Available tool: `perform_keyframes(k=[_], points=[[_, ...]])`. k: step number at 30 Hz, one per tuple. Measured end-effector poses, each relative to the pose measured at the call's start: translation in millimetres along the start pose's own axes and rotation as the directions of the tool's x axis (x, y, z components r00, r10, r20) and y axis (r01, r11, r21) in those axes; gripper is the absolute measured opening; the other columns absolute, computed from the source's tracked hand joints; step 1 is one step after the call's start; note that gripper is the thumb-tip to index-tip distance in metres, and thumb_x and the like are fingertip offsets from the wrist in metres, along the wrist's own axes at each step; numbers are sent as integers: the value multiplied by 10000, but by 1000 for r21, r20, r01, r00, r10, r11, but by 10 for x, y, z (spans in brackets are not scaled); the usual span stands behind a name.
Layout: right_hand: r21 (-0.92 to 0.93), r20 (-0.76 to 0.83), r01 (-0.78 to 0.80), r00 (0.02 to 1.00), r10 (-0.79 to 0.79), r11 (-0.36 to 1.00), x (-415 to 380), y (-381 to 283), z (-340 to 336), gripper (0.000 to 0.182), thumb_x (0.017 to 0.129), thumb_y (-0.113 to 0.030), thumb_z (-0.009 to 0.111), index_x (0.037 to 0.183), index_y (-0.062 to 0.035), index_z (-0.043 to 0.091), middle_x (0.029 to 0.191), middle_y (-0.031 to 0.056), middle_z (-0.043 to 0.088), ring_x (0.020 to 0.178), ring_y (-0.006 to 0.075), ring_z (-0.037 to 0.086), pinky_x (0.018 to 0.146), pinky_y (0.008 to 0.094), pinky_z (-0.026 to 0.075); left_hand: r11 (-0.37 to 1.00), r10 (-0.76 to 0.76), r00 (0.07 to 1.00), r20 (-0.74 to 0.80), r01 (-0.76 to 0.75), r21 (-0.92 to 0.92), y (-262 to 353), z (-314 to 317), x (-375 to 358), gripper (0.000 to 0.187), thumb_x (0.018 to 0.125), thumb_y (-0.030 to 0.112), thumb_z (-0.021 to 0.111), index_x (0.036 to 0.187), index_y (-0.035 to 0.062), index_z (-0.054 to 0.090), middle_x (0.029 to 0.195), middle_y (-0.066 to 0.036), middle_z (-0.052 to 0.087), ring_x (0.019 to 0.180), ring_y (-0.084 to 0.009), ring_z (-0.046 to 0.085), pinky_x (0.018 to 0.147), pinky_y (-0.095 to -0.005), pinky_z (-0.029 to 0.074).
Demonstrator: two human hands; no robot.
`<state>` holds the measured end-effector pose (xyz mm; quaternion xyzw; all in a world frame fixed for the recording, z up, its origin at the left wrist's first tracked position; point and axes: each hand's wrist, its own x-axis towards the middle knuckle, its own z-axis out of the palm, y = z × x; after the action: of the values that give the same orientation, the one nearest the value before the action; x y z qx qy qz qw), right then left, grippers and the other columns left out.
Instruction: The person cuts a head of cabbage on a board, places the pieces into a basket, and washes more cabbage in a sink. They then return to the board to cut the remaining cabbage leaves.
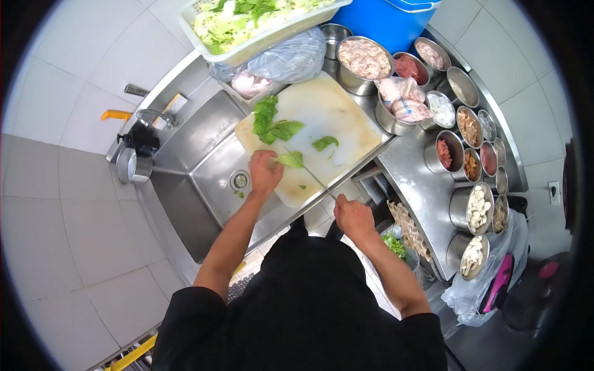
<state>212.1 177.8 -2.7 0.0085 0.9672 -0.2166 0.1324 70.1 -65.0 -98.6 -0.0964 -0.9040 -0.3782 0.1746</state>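
My left hand (pixel 265 173) is over the left edge of the cutting board (pixel 346 120), its fingers closed on a green leaf (pixel 289 159). In my right hand (pixel 354 216) is the handle of a knife (pixel 317 179), gripped near the board's front right edge. The thin blade slants up and left across the board, and its tip end reaches the leaf. Beyond my left hand lies a pile of leafy greens (pixel 267 120). A separate leaf piece (pixel 323 143) rests mid-board, with a small scrap (pixel 302 187) nearer me.
A steel sink (pixel 213 154) opens left of the board, with a faucet (pixel 162 117) behind it. A white basket (pixel 272 32) of chopped leaves and a bagged bundle (pixel 288 55) stand behind. Steel containers of meat (pixel 365 59) and other ingredients line the right counter (pixel 414 164).
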Motion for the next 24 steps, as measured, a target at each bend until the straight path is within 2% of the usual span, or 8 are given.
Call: perform_keyframes(k=[7, 12, 14, 17, 19, 22, 23, 24], points=[[-213, 38, 205, 979, -201, 955, 257, 47, -231, 142, 833, -124, 527, 912, -19, 582, 682, 180, 649, 676, 359, 661, 604, 469, 527, 988, 42, 995, 90, -54, 142, 27, 138, -80, 148, 669, 108, 713, 814, 116, 681, 886, -108, 591, 880, -298, 569, 786, -428, 415], [-231, 148, 146, 983, -113, 962, -326, 235, -862, 146, 844, -142, 526, 909, -29, 592, 704, 205, 645, 733, 389, 655, 680, 502, 505, 989, -21, 1000, 7, 20, 146, 167, 144, -35, 142, 683, 107, 712, 819, 116, 675, 886, -90, 567, 882, -295, 552, 810, -430, 414], [-242, 138, -19, 989, 53, 970, -520, 217, -1005, 167, 866, -188, 536, 916, -39, 591, 714, 221, 640, 732, 399, 649, 676, 514, 504, 986, -61, 996, -62, 70, 150, 306, 228, -53, 123, 685, 94, 705, 801, 113, 666, 886, -68, 548, 888, -289, 537, 829, -432, 408], [-140, 18, -101, 994, 105, 985, -593, 289, -822, 193, 875, -224, 558, 912, -36, 585, 713, 225, 638, 727, 402, 644, 671, 527, 499, 983, -37, 985, 166, 6, 181, 379, 368, 58, 115, 716, 124, 695, 826, 98, 669, 901, -89, 586, 918, -299, 550, 867, -430, 428], [-124, -10, -119, 993, 119, 985, -628, 359, -670, 190, 881, -226, 566, 913, -40, 587, 713, 236, 632, 713, 416, 634, 657, 533, 497, 970, -175, 762, 623, 26, 241, 236, 413, 307, 106, 739, 130, 672, 844, 114, 682, 894, -102, 626, 907, -305, 577, 837, -412, 466], [56, -67, -182, 980, 185, 982, -725, 451, -512, 182, 885, -232, 568, 891, -50, 582, 707, 242, 621, 702, 447, 615, 643, 542, 487, 999, -25, 769, 639, 4, 33, 486, -3, 1035, 96, 757, 142, 661, 848, 133, 690, 879, -97, 652, 871, -279, 608, 765, -368, 492], [65, -67, -183, 980, 188, 981, -739, 450, -485, 182, 885, -232, 568, 891, -50, 582, 707, 242, 621, 702, 447, 615, 643, 542, 487, 970, -191, 774, 604, 243, -5, 834, -297, 1366, 64, 759, 160, 674, 818, 140, 683, 879, -77, 647, 814, -242, 608, 718, -343, 493], [109, -64, -212, 974, 219, 971, -761, 448, -454, 185, 887, -234, 569, 889, -50, 580, 707, 242, 620, 705, 450, 612, 644, 543, 484, 983, -100, 843, 529, 165, -76, 978, -507, 1713, 151, 766, 206, 693, 901, 139, 701, 898, -80, 649, 807, -201, 596, 717, -336, 487]])
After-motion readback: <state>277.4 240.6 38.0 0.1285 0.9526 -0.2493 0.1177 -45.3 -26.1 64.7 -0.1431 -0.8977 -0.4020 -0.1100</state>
